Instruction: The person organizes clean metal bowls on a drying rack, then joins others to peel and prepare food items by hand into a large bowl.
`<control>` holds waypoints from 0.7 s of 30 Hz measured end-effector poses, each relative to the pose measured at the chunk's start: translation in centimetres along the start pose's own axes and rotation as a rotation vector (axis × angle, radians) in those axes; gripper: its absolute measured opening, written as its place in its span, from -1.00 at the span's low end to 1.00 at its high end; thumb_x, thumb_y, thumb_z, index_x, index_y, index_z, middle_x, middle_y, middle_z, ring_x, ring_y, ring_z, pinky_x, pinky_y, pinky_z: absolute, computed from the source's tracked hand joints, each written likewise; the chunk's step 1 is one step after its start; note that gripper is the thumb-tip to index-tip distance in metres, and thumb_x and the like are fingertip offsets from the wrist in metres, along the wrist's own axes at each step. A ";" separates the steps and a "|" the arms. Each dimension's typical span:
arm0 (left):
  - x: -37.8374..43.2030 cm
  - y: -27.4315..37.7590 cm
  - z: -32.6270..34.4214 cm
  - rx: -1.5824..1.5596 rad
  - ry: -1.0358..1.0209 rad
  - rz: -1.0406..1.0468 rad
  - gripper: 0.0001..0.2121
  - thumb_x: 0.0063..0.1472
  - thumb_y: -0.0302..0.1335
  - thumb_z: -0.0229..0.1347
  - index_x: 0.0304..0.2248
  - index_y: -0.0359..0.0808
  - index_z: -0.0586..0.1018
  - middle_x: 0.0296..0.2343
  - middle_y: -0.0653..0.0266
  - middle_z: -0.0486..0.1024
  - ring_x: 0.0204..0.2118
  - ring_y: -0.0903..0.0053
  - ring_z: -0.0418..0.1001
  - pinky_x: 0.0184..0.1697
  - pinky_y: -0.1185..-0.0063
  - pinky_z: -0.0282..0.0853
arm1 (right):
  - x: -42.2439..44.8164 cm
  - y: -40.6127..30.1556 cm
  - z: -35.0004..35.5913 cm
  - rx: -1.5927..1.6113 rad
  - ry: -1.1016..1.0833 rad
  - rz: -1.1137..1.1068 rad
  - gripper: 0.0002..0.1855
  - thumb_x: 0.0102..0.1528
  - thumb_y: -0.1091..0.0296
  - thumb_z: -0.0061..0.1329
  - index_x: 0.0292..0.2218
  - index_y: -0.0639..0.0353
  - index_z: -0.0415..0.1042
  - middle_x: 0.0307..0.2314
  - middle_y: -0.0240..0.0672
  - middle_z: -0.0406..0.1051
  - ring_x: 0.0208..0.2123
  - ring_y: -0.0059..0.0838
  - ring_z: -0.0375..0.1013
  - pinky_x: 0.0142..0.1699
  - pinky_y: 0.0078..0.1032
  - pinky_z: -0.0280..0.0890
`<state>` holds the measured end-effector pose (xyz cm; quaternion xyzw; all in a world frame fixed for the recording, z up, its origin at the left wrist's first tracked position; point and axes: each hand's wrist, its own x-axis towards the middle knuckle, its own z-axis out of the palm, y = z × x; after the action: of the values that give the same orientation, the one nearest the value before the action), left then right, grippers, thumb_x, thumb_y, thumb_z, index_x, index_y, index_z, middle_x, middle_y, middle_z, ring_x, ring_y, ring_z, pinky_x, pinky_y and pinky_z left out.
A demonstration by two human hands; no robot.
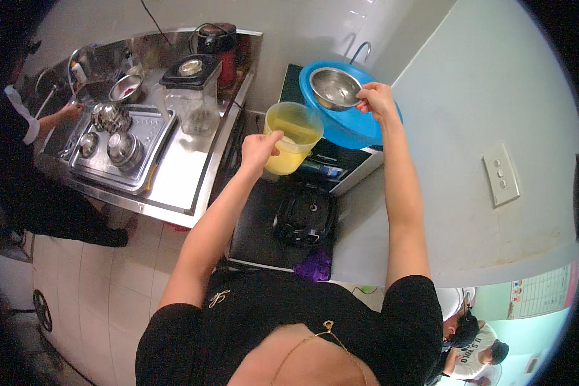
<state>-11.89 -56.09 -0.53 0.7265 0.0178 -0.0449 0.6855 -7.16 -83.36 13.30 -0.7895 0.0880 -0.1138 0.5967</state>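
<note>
My left hand [260, 150] grips a yellowish translucent plastic pitcher [293, 157] by its near side, over the dark cabinet top. In my right hand [379, 100] is the rim of a small stainless steel bowl [335, 87], tilted so that its inside shows. Below the bowl lies a wide blue plastic basin [352, 128], on top of a black water dispenser [330, 157]. A thin curved metal spout [362, 50] rises behind the basin. Whether the bowl touches the basin I cannot tell.
Left stands a steel counter [188, 178] with a blender jug [193, 99], a red electric kettle [224, 58] and a metal tray [140, 183] of upturned steel bowls [124, 149]. A co-worker's hand [71, 112] is near the sink. A black appliance [305, 215] sits before me; a wall [453, 144] bounds the right.
</note>
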 end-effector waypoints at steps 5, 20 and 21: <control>-1.0 1.4 -0.2 -0.014 0.005 -0.002 -0.61 -0.12 -0.17 0.12 -0.64 -0.46 0.50 -0.72 0.20 0.43 -0.66 0.57 0.37 -0.52 0.64 0.24 | -2.2 -0.1 2.1 -0.051 -0.082 -0.051 -0.78 -0.24 0.65 -0.09 -0.43 0.50 0.34 -0.72 -0.12 0.36 -0.77 -0.43 0.37 -0.77 -0.59 0.21; -2.0 0.9 -2.3 -0.105 0.028 -0.011 -0.65 -0.12 -0.23 0.12 -0.69 -0.44 0.48 -0.75 0.20 0.42 -0.68 0.58 0.37 -0.53 0.64 0.24 | -4.5 -0.7 5.7 -0.528 0.148 -0.611 -0.81 -0.17 0.52 -0.16 -0.41 0.26 0.33 -0.68 -0.13 0.36 -0.63 -0.22 0.40 -0.49 -0.35 0.30; -2.0 0.8 -2.3 -0.123 0.027 -0.018 -0.65 -0.12 -0.23 0.12 -0.68 -0.44 0.48 -0.75 0.20 0.42 -0.68 0.58 0.37 -0.52 0.65 0.24 | -4.8 -0.9 5.9 -0.527 0.146 -0.612 -0.81 -0.17 0.52 -0.16 -0.41 0.26 0.33 -0.68 -0.13 0.36 -0.63 -0.22 0.40 -0.49 -0.35 0.30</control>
<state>-13.68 -53.73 0.54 0.6834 0.0362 -0.0401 0.7280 -10.05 -76.32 12.28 -0.8950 -0.0826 -0.3151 0.3049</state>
